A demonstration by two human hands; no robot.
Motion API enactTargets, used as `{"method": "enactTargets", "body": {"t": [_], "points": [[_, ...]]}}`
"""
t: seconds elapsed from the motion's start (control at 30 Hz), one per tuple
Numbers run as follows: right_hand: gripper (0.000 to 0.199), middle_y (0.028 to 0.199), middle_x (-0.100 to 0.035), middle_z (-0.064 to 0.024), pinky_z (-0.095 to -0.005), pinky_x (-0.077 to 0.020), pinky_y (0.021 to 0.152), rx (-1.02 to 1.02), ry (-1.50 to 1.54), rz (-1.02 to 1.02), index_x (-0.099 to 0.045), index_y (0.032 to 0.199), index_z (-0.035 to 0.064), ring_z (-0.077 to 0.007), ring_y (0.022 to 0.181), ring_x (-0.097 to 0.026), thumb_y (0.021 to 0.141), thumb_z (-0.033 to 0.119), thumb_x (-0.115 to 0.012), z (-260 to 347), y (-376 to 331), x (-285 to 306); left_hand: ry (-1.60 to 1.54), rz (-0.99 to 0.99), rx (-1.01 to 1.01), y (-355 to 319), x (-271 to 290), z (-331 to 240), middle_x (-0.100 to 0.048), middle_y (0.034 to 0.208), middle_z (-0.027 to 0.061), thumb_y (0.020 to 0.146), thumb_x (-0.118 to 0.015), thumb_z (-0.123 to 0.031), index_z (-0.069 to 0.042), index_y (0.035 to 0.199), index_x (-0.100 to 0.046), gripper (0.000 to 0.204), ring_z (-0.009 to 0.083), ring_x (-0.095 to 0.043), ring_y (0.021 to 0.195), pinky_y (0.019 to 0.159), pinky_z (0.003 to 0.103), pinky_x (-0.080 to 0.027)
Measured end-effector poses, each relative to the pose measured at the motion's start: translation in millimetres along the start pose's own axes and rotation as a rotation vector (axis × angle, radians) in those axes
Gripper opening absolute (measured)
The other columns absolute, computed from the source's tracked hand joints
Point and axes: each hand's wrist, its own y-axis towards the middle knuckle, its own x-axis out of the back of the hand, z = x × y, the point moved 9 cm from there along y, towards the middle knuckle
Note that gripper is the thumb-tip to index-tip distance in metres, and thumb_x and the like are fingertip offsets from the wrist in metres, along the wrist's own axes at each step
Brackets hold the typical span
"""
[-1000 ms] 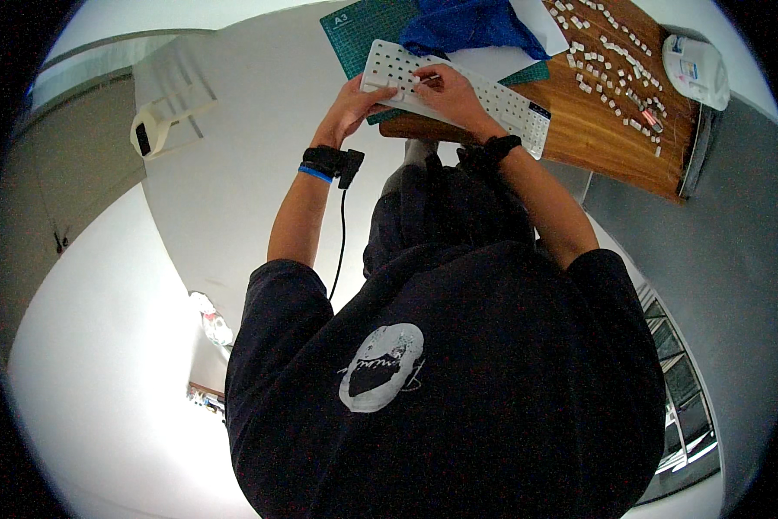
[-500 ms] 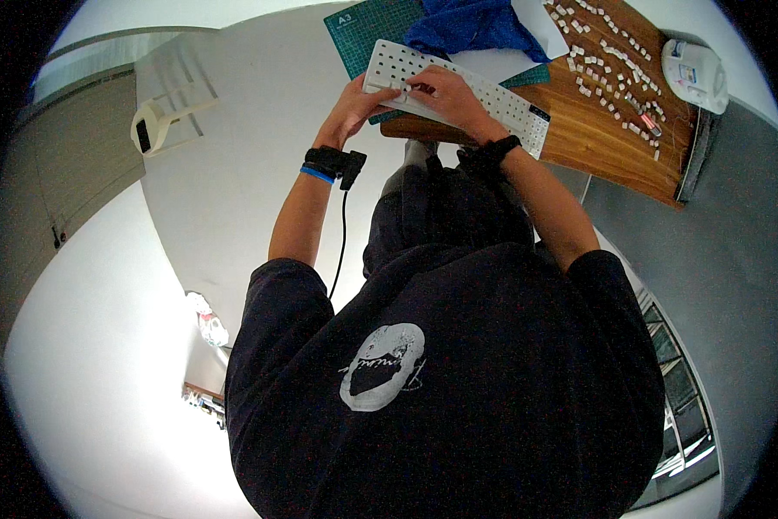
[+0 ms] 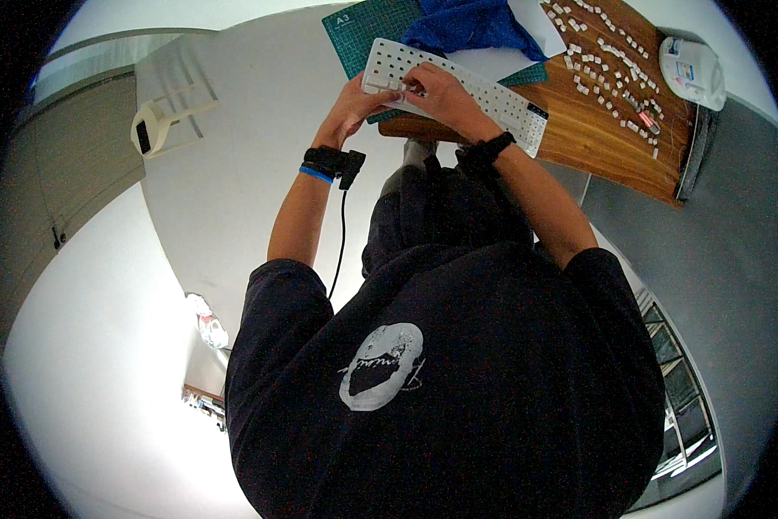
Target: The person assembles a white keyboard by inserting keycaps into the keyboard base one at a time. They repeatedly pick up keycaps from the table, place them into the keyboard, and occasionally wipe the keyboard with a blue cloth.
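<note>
A white keyboard (image 3: 495, 101), most of its keycaps off and dark switch spots showing, is tilted over the near edge of the table. At its left end, my left hand (image 3: 351, 110) grips the near corner, with the thumb along the front edge. My right hand (image 3: 448, 93) is bent over the keyboard's left part. Its thumb and fingertips are pinched together close to the left thumb. Whatever they pinch is too small and covered to make out. A few white keycaps (image 3: 384, 86) appear to sit in the row beside the left thumb.
Under the keyboard lies a green cutting mat (image 3: 354, 50), with a blue cloth (image 3: 471, 28) and a white sheet (image 3: 534, 24) beyond. Many loose white keycaps (image 3: 609, 56) are spread over the wooden table (image 3: 579, 130). A white jug (image 3: 693, 72) stands at the right edge.
My right hand's fingertips have shifted slightly up and to the left on the keyboard. The keyboard has moved a little with my hands; the left hand keeps its grip.
</note>
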Motion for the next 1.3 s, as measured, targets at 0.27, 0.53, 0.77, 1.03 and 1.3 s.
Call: {"method": "enactTargets", "body": {"t": [0.27, 0.53, 0.77, 1.03, 1.3], "points": [[0.022, 0.099, -0.061, -0.0138, -0.0363, -0.0567, 0.078, -0.020, -0.081, 0.003, -0.061, 0.105, -0.0015, -0.0272, 0.088, -0.068, 0.091, 0.013, -0.070, -3.5, -2.4, -4.2, -0.028, 0.005, -0.023, 0.8, -1.3, 3.7, -0.064, 0.126, 0.0152, 0.082, -0.083, -0.014, -0.005, 0.132, -0.053, 0.059, 0.0278, -0.066, 0.112, 0.096, 0.042, -0.058], [0.017, 0.096, -0.061, -0.0143, -0.0405, -0.0532, 0.078, 0.008, -0.100, -0.055, -0.064, 0.099, -0.0003, -0.0305, 0.087, -0.064, 0.088, 0.011, -0.071, 1.1, -1.7, -1.4, -0.021, -0.042, -0.004, -5.0, -8.6, -4.2, -0.064, 0.126, 0.0151, 0.083, -0.082, -0.016, -0.005, 0.132, -0.053, 0.059, 0.0282, -0.066, 0.113, 0.096, 0.043, -0.058], [0.017, 0.099, -0.062, -0.0125, -0.0458, -0.0510, 0.087, -0.041, -0.123, 0.005, -0.067, 0.097, 0.0066, -0.0351, 0.097, -0.062, 0.084, 0.018, -0.070, -4.9, 4.7, -6.7, -0.002, -0.135, 0.056, -3.6, -3.0, -0.3, -0.066, 0.122, 0.0152, 0.082, -0.082, -0.017, -0.003, 0.127, -0.056, 0.054, 0.0268, -0.067, 0.108, 0.091, 0.041, -0.060], [0.014, 0.092, -0.067, -0.0124, -0.0405, -0.0538, 0.078, 0.042, -0.200, -0.004, -0.072, 0.091, 0.0014, -0.0299, 0.087, -0.066, 0.086, 0.015, -0.073, -1.1, 4.9, -6.3, 0.021, -0.143, 0.069, -6.1, -3.7, -0.9, -0.067, 0.119, 0.0144, 0.083, -0.082, -0.015, -0.003, 0.126, -0.058, 0.050, 0.0259, -0.068, 0.105, 0.088, 0.039, -0.060], [0.021, 0.105, -0.061, -0.0136, -0.0414, -0.0522, 0.084, 0.001, -0.130, -0.029, -0.064, 0.111, 0.0042, -0.0308, 0.097, -0.063, 0.093, 0.014, -0.065, -1.8, -1.1, -10.1, -0.043, -0.094, 0.053, -5.1, -6.3, 2.1, -0.067, 0.121, 0.0136, 0.086, -0.079, -0.015, -0.004, 0.127, -0.057, 0.048, 0.0254, -0.068, 0.107, 0.090, 0.038, -0.059]]}}
